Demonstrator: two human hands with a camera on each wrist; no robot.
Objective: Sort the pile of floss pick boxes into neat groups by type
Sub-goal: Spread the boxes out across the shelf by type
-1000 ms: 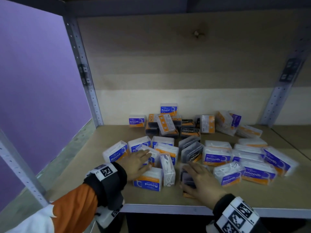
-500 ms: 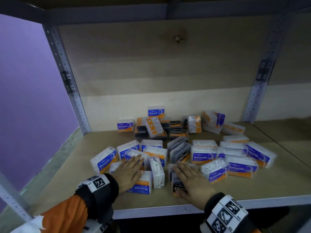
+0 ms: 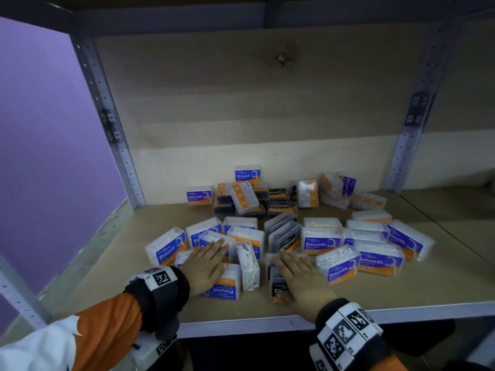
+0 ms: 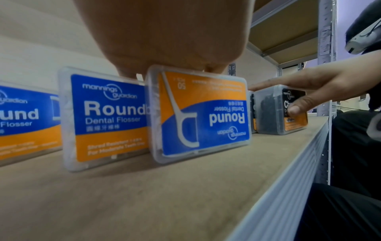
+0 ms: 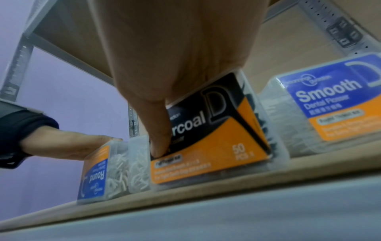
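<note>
On the shelf (image 3: 401,295) the pile of floss pick boxes (image 3: 294,231) spread from 9 to 3 o'clock. Your left hand (image 3: 205,266) lay flat, fingers straight toward 1 o'clock, pressing the Round box (image 3: 223,289), its label upside down, long axis 9 to 3. Your right hand (image 3: 300,282) lay flat toward 11 o'clock, thumb down the label of the Charcoal box (image 3: 277,290).

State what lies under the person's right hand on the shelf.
The right hand rests on a Charcoal floss box, thumb down its front label. Another box top shows beneath the fingertips; its label is covered.
</note>
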